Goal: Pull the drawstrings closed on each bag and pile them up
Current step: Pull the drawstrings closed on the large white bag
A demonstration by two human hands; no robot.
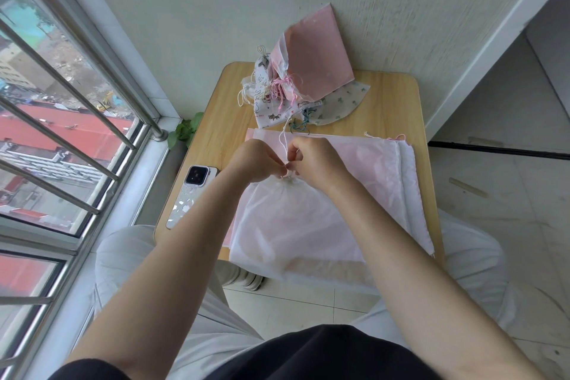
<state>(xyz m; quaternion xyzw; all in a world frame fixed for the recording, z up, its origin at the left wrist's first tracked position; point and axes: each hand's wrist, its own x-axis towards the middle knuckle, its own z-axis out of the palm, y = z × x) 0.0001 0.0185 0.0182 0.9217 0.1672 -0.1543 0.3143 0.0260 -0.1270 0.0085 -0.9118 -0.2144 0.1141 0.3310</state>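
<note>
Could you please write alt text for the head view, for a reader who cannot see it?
Both hands, left and right, pinch the gathered neck of a sheer white bag and its drawstring over a small wooden table. Cinched bags are piled at the far edge, and a phone lies left.

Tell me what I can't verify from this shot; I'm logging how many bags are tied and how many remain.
Head view only:
- Knot on the white bag: covered by the left hand and right hand.
- Flat stack count: layers overlap, and the white bag covers much of it.
- Finished pile count: bags bunched together.
- Phone: near end hidden by the left forearm.
</note>
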